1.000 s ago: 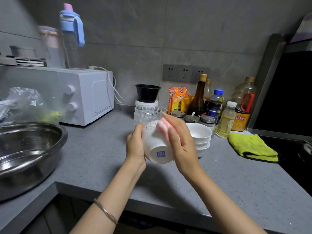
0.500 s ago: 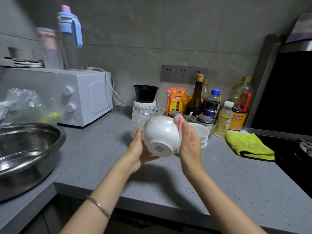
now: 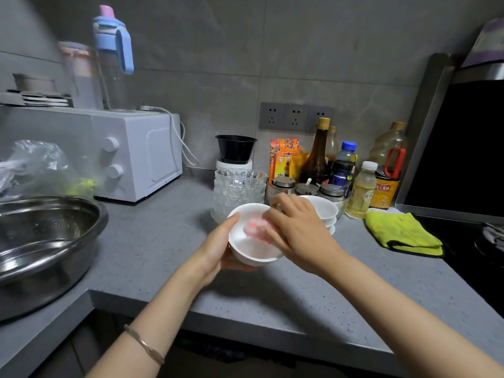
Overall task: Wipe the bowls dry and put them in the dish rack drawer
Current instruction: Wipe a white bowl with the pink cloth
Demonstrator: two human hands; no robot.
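Just in front of the glass bowls (image 3: 237,192), the left hand (image 3: 218,249) cups a white bowl (image 3: 253,252), fingers curled round its wall, while the right hand (image 3: 297,233) pinches a pink cloth (image 3: 255,226) inside it. Best to sweep the whole inside, rim included, with the bowl held steady.

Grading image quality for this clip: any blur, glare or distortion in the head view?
Head view: motion blur smears the right hand and pink cloth inside the white bowl; glare streaks the steel basin; wide-angle distortion leans the blue-lidded bottle inward; lighting is dim.
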